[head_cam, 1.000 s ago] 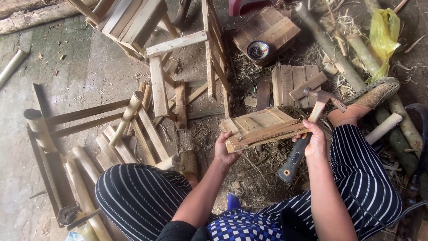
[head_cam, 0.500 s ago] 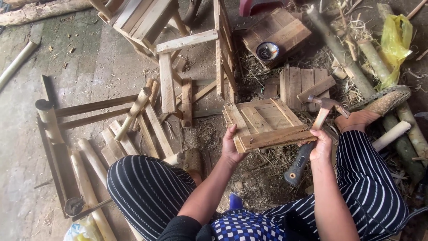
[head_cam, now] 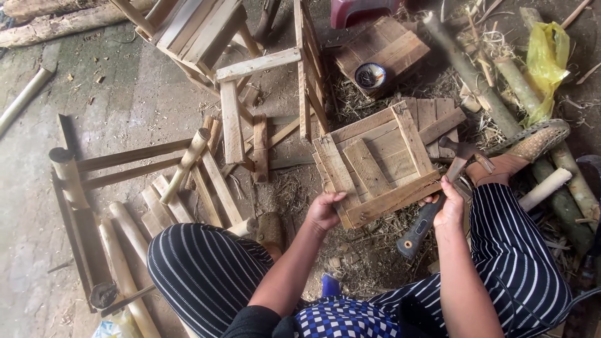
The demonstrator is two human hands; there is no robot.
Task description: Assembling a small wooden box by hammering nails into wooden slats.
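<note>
Both hands are closed on a slatted wooden panel (head_cam: 375, 166): left hand (head_cam: 324, 211) at its near corner, right hand (head_cam: 448, 206) also gripping a hammer (head_cam: 438, 194). Since a second ago, the panel has been tilted up, underside battens exposed for inspection.

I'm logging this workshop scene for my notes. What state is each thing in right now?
Slatted wooden panel: lifted and tilted, gripped at its near edge by both hands.
Left hand: closed on the panel's corner.
Right hand: closed on the panel and the hammer together.
Hammer: held, head up, handle pointing down.
Small round tin: open, resting on a wooden board.
Yellow plastic bag: crumpled, lying on poles.
</note>
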